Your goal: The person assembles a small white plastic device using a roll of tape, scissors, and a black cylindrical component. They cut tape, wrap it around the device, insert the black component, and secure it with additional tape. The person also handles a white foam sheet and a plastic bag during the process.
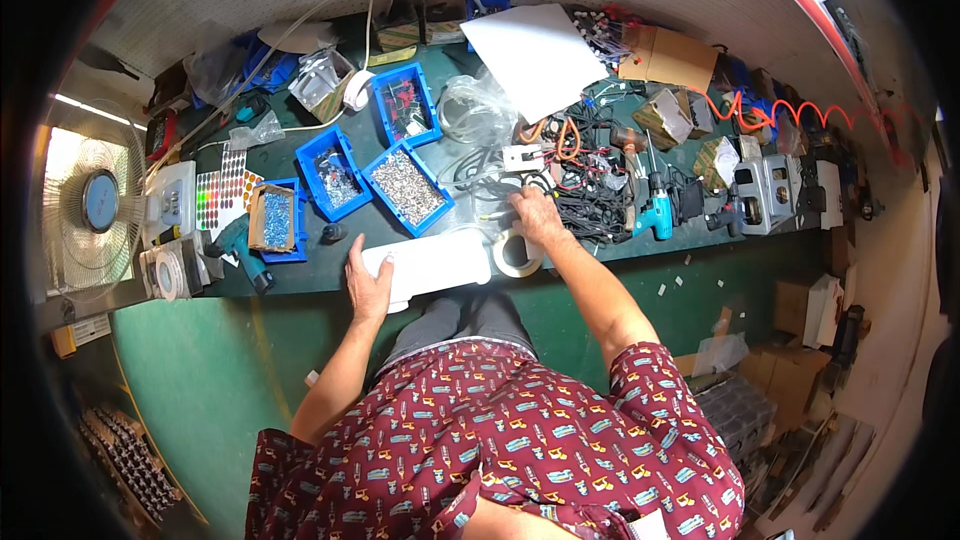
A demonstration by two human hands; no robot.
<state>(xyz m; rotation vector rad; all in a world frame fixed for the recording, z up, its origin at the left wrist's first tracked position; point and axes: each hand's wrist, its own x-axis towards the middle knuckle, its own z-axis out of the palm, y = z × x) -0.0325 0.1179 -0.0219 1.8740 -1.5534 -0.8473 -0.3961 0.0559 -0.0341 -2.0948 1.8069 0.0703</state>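
Observation:
A long white plastic housing with rounded corners lies at the front edge of the bench. My left hand grips its left end, the thumb over the top. Beyond its right end, my right hand reaches to the tangle of dark cables, its fingers bent down and closed. Whatever they hold is too small to make out. Just below that hand sits a roll of pale tape. Clear plastic tubing or bags lie behind.
Blue bins of screws and small parts stand left of centre. Beside them are a cordless drill and a fan. To the right lie a teal power screwdriver and a grey metal housing. A white sheet lies at the back.

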